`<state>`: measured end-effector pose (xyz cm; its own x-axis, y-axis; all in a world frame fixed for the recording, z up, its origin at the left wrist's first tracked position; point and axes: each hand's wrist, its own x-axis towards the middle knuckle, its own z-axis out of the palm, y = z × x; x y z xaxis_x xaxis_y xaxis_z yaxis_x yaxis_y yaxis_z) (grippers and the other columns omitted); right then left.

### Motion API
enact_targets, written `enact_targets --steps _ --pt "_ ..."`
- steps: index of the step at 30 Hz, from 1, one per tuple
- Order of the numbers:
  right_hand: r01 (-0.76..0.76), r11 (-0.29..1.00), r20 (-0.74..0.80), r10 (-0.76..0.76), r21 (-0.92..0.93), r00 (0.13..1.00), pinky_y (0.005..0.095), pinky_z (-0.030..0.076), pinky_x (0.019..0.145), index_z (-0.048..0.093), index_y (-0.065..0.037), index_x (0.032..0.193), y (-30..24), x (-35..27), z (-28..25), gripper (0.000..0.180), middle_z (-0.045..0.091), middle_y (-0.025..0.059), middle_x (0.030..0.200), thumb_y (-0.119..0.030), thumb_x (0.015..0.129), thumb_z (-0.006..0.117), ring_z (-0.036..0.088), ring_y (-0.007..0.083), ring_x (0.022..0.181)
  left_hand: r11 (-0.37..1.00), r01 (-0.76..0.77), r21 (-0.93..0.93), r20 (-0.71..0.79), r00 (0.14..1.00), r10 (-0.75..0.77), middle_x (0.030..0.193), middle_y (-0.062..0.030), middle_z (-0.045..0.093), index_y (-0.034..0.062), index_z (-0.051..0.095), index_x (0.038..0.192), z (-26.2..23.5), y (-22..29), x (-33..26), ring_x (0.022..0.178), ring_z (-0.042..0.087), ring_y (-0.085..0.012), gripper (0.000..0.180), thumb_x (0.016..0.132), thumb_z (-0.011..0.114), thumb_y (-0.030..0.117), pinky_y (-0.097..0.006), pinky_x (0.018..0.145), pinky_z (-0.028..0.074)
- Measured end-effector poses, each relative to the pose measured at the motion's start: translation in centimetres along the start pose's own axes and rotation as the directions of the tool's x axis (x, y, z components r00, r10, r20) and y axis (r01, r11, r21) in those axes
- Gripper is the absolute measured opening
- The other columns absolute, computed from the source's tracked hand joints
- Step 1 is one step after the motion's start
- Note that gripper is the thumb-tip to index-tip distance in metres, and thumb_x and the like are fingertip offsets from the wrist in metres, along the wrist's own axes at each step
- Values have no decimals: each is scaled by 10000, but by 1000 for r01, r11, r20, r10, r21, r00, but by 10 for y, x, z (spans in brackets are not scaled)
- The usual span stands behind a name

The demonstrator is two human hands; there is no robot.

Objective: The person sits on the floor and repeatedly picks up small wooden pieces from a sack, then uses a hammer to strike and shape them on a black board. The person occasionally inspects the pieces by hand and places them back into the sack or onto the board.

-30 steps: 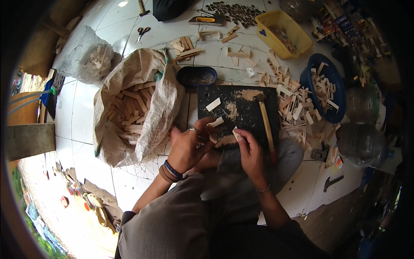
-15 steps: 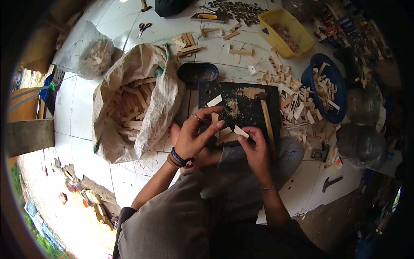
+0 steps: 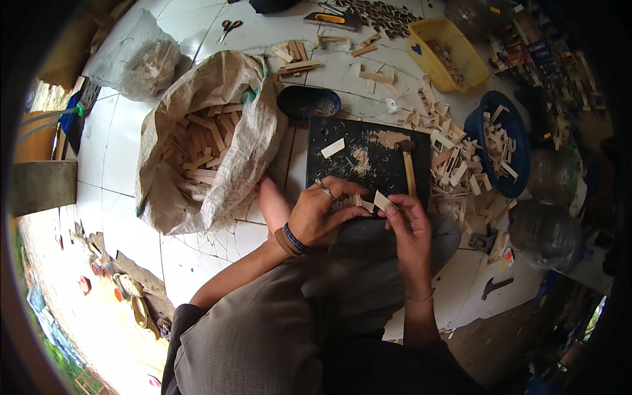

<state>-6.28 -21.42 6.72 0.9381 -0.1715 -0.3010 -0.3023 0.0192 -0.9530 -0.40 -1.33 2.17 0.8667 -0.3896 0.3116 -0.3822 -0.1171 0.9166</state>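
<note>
My left hand [image 3: 320, 212] and my right hand [image 3: 407, 222] meet over the near edge of a black work board [image 3: 368, 164] lying on the tiled floor. Between their fingertips they hold small pale wooden pieces [image 3: 375, 200]; the right thumb and finger pinch a light flat piece, and the left fingers close on a smaller bit beside it. A hammer with a wooden handle [image 3: 409, 170] rests on the board's right side. A loose flat wood piece [image 3: 332, 147] and sawdust lie on the board.
An open woven sack [image 3: 210, 131] full of wood sticks stands at left. A dark bowl [image 3: 308, 102] sits behind the board. A heap of wood offcuts [image 3: 454, 158], a blue basin [image 3: 500, 151] and a yellow tub [image 3: 446, 54] are at right. Scissors [image 3: 228, 26] lie far back.
My left hand, spread open over the board half a second ago, has closed its fingers onto the small wood pieces beside my right hand. The right hand stayed near the board's front edge.
</note>
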Motion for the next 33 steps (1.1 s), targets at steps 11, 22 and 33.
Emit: enact_targets --steps 11,22,33 --pt "-6 1000 37 6 -9 999 216 462 781 704 -11 1203 -10 -3 14 207 720 28 1065 -110 1024 674 621 59 902 999 32 -24 -22 999 -32 1021 -112 759 44 758 1149 4 -4 -5 1001 716 -301 379 816 854 197 -390 876 570" --pt "-24 998 40 27 -61 999 213 466 777 691 -3 1154 -10 0 10 176 718 35 1027 -110 1014 687 635 64 889 998 -43 -53 19 999 44 1061 -118 763 48 757 1198 4 -6 -2 987 703 -300 400 822 838 158 -405 884 553" --pt "-56 995 35 59 -81 998 212 462 771 681 -15 1142 -9 2 7 171 710 28 1000 -120 1008 692 628 62 872 995 -10 -102 62 998 17 1097 -119 762 47 749 1235 2 -6 0 1009 698 -291 419 829 818 125 -400 919 537"
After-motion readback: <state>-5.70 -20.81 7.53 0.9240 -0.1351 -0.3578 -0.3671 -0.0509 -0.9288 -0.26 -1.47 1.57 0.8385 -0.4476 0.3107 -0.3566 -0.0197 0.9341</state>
